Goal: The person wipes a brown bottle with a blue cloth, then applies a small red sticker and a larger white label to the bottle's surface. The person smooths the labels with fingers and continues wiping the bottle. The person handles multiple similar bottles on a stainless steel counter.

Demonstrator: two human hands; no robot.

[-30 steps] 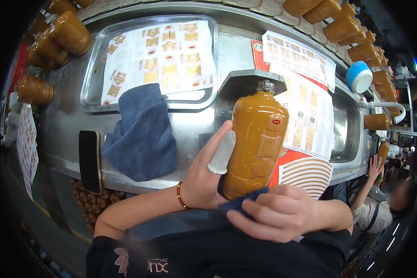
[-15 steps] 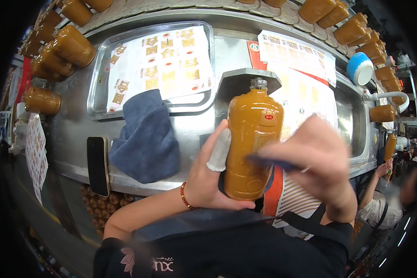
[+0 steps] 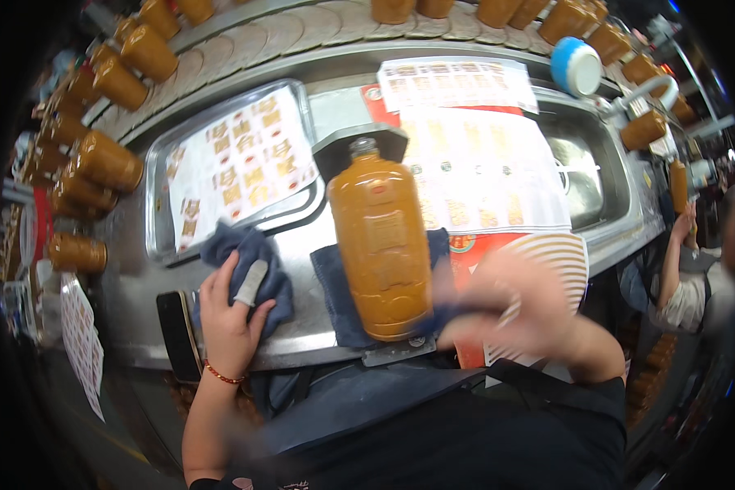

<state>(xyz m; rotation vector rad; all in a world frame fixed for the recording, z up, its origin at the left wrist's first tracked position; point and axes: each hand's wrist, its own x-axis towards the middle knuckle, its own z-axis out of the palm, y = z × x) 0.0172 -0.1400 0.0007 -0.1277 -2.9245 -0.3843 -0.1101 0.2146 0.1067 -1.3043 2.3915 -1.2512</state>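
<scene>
A brown, glossy bottle [image 3: 381,245] lies on its back, neck away from me, on a dark blue cloth [image 3: 329,290]. Its clear glass mouth rests at a grey angular metal support [image 3: 394,140]. My left hand [image 3: 230,322], a pale sleeve on one finger, has its fingers closed into a second blue cloth [image 3: 257,245], now bunched up. Close to the bottle's lower right side is my right hand [image 3: 518,314], smeared by motion. Whether it holds anything cannot be made out.
Left of the bottle, a metal tray [image 3: 151,208] bears a label sheet [image 3: 220,184]. A phone [image 3: 177,336] lies at the front edge. More label sheets [image 3: 482,163], a sink [image 3: 625,196] and a blue-white container [image 3: 576,67] are to the right. Brown bottles [image 3: 110,159] line the conveyor [image 3: 278,41].
My left hand has left the bottle and reached left to the blue cloth, which is now crumpled. My right hand has moved off the bottle's front toward its lower right. The view has shifted.
</scene>
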